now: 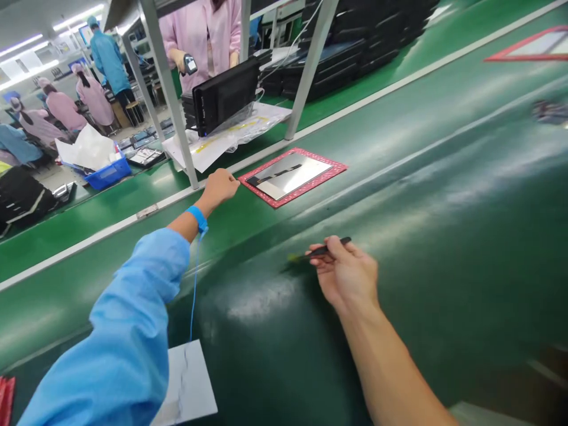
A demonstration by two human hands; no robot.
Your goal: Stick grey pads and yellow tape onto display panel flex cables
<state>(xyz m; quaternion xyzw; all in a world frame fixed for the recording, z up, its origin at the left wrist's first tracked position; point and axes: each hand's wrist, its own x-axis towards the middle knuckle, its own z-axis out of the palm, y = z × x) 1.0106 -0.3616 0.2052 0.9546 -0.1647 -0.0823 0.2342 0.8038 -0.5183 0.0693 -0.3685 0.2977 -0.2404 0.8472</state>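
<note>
My left hand [222, 184], in a blue sleeve with a blue wrist strap [198, 219], is closed at the left corner of a red bubble-wrap sheet [277, 203]. On that sheet lies a flat, shiny display panel [306, 180] with a dark strip across its back. My right hand [348, 269] is nearer to me, over the green surface, and pinches a slim black tool [322, 251] that looks like tweezers. The tool points left, and something yellow-green [293, 258] is blurred at its tip. It is apart from the panel.
Metal frame posts [310, 71] rise beyond the belt [426, 195]. Behind them a person in pink [208, 35] holds a scanner near a black monitor [228, 94]. Black trays [346, 53] are stacked right. A white sheet [190, 381] lies near my left sleeve; a blue bin [106, 171] stands left.
</note>
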